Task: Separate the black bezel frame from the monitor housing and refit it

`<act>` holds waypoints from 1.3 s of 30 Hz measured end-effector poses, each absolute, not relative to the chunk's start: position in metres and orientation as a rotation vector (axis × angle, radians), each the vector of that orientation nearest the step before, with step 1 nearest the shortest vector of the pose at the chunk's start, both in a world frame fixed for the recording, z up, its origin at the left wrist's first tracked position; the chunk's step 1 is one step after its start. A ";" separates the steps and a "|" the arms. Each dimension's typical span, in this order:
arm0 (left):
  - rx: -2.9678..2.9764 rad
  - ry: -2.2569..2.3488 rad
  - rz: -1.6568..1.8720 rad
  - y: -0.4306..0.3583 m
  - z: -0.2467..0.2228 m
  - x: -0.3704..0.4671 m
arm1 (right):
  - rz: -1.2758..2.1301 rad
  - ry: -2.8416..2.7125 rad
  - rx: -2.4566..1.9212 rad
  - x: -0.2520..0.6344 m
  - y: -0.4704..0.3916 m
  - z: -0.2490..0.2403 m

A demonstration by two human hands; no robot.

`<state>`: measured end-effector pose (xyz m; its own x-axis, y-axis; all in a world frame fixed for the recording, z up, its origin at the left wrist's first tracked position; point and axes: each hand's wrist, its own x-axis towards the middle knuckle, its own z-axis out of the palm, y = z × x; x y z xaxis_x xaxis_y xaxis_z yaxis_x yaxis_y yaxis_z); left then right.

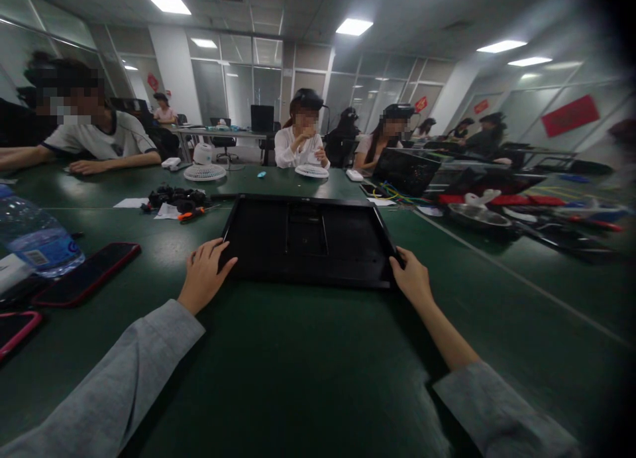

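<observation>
A black monitor casing (258,246), shallow with raised edges, lies on the green table in front of me. Its middle has a recessed rectangular section. My left hand (206,272) is at its near left corner, fingers along the side edge and thumb over the front edge. On the opposite side, my right hand (411,276) grips the right edge near the front corner, with some fingertips hidden behind the rim.
To the left are a water bottle (42,236), a dark phone (92,272) and a red-edged phone (17,329). Black items (173,198) lie beyond my left hand. White fans (205,171), a metal pan (479,216) and cables are farther off. Several people sit around.
</observation>
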<state>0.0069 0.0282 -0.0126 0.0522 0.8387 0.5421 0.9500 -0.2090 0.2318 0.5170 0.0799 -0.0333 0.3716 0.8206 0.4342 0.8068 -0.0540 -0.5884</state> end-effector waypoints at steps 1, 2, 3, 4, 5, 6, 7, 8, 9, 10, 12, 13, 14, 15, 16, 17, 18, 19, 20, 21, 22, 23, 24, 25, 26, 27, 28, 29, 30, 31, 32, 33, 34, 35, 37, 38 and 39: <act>-2.103 -1.913 -0.911 0.031 -0.016 0.003 | 0.024 -1.417 -1.832 0.517 0.080 -0.033; -2.094 -1.981 -0.946 0.034 -0.018 0.000 | 0.030 -1.416 -1.825 0.517 0.081 -0.033; -2.107 -2.036 -0.988 0.037 -0.021 -0.004 | 0.037 -1.415 -1.815 0.517 0.081 -0.033; -2.133 -2.075 -1.037 0.040 -0.023 -0.007 | 0.042 -1.416 -1.805 0.518 0.082 -0.033; -2.150 -2.109 -1.087 0.042 -0.025 -0.010 | 0.045 -1.417 -1.797 0.518 0.082 -0.033; -2.160 -2.139 -1.132 0.043 -0.026 -0.013 | 0.047 -1.420 -1.794 0.518 0.082 -0.033; -2.158 -2.172 -1.170 0.044 -0.027 -0.015 | 0.046 -1.422 -1.795 0.518 0.083 -0.033; -2.147 -2.207 -1.195 0.045 -0.027 -0.016 | 0.045 -1.422 -1.801 0.519 0.083 -0.033; -2.139 -2.239 -1.209 0.045 -0.028 -0.017 | 0.042 -1.421 -1.810 0.519 0.083 -0.034; -2.133 -2.266 -1.214 0.046 -0.028 -0.018 | 0.038 -1.420 -1.818 0.519 0.083 -0.034; -2.135 -2.298 -1.212 0.046 -0.028 -0.019 | 0.025 -1.422 -1.824 0.519 0.083 -0.035; -2.140 -2.303 -1.211 0.046 -0.028 -0.020 | 0.017 -1.423 -1.822 0.519 0.083 -0.035; -2.142 -2.305 -1.211 0.047 -0.028 -0.020 | 0.008 -1.423 -1.817 0.519 0.083 -0.035; -2.143 -2.308 -1.210 0.047 -0.028 -0.020 | 0.000 -1.422 -1.813 0.519 0.083 -0.035; -2.148 -2.308 -1.209 0.047 -0.028 -0.020 | -0.004 -1.420 -1.812 0.518 0.082 -0.035; -2.154 -2.307 -1.209 0.047 -0.027 -0.020 | -0.006 -1.420 -1.815 0.518 0.081 -0.034; -2.156 -2.307 -1.210 0.046 -0.027 -0.019 | -0.007 -1.420 -1.823 0.517 0.080 -0.033; -2.154 -2.311 -1.210 0.046 -0.026 -0.019 | -0.006 -1.424 -1.836 0.515 0.079 -0.032; -2.151 -2.317 -1.211 0.046 -0.025 -0.018 | -0.005 -1.430 -1.850 0.514 0.078 -0.030; -2.147 -2.324 -1.214 0.045 -0.024 -0.018 | -0.005 -1.437 -1.866 0.513 0.077 -0.029; -2.144 -2.331 -1.216 0.045 -0.024 -0.017 | -0.007 -1.445 -1.881 0.512 0.076 -0.027; -2.145 -2.337 -1.215 0.045 -0.023 -0.017 | -0.009 -1.453 -1.893 0.511 0.076 -0.026; -2.148 -2.342 -1.213 0.044 -0.022 -0.017 | -0.011 -1.459 -1.901 0.510 0.075 -0.025; -2.151 -2.349 -1.211 0.044 -0.021 -0.016 | -0.014 -1.464 -1.904 0.510 0.075 -0.025; -2.151 -2.359 -1.209 0.044 -0.021 -0.016 | -0.017 -1.465 -1.903 0.510 0.076 -0.025; -2.149 -2.368 -1.205 0.045 -0.020 -0.016 | -0.019 -1.464 -1.900 0.510 0.076 -0.025; -2.148 -2.372 -1.204 0.045 -0.021 -0.017 | -0.022 -1.462 -1.896 0.510 0.076 -0.026; -2.152 -2.369 -1.209 0.045 -0.021 -0.017 | -0.024 -1.457 -1.894 0.510 0.077 -0.026; -2.158 -2.358 -1.218 0.046 -0.022 -0.018 | -0.023 -1.453 -1.893 0.511 0.077 -0.027; -2.164 -2.343 -1.228 0.046 -0.023 -0.018 | -0.021 -1.451 -1.894 0.511 0.077 -0.027; -2.164 -2.328 -1.238 0.047 -0.024 -0.019 | -0.017 -1.449 -1.894 0.511 0.077 -0.028; -2.164 -2.317 -1.242 0.047 -0.025 -0.020 | -0.014 -1.447 -1.892 0.511 0.077 -0.028; -2.157 -2.313 -1.242 0.047 -0.026 -0.020 | -0.010 -1.447 -1.890 0.511 0.077 -0.028; -2.153 -2.312 -1.239 0.048 -0.027 -0.020 | -0.007 -1.449 -1.887 0.512 0.077 -0.027; -2.154 -2.313 -1.240 0.048 -0.029 -0.021 | -0.007 -1.454 -1.881 0.512 0.077 -0.027; -2.157 -2.314 -1.247 0.048 -0.029 -0.021 | -0.008 -1.459 -1.877 0.512 0.077 -0.027; -2.162 -2.312 -1.254 0.048 -0.030 -0.022 | -0.008 -1.460 -1.874 0.513 0.078 -0.027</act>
